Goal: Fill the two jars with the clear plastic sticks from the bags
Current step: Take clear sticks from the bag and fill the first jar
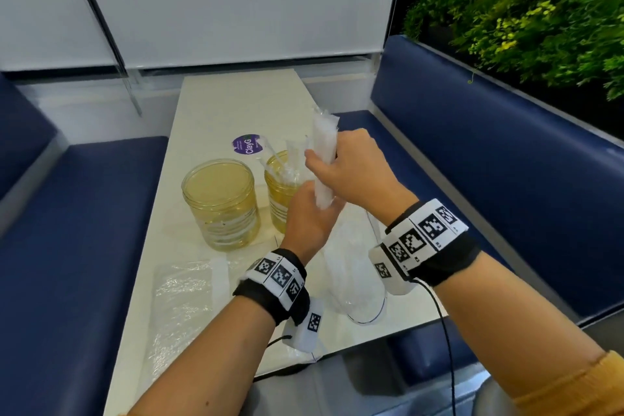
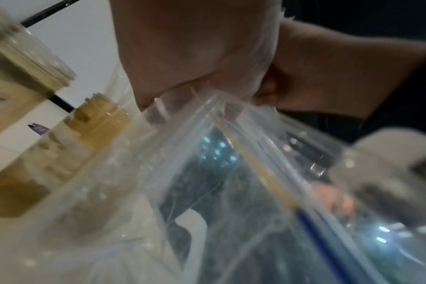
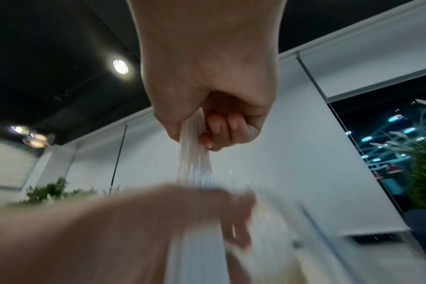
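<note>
Two yellowish clear jars stand on the table: the left jar point(image 1: 219, 204) holds no sticks, while a few clear sticks point(image 1: 282, 162) lean in the right jar point(image 1: 280, 199). My right hand point(image 1: 349, 169) grips a bundle of clear plastic sticks point(image 1: 323, 140) upright, just right of the right jar; in the right wrist view its fingers point(image 3: 221, 132) curl round the bundle point(image 3: 195, 159). My left hand point(image 1: 309, 213) holds the mouth of the clear zip bag point(image 1: 354, 273) round the bundle's lower end. The bag point(image 2: 231, 182) hangs down to the table.
A second clear bag point(image 1: 185, 297) lies flat at the table's near left. A purple round sticker point(image 1: 246, 144) sits behind the jars. Blue benches point(image 1: 489, 152) flank the narrow white table point(image 1: 236, 105); plants point(image 1: 540, 10) stand at the back right.
</note>
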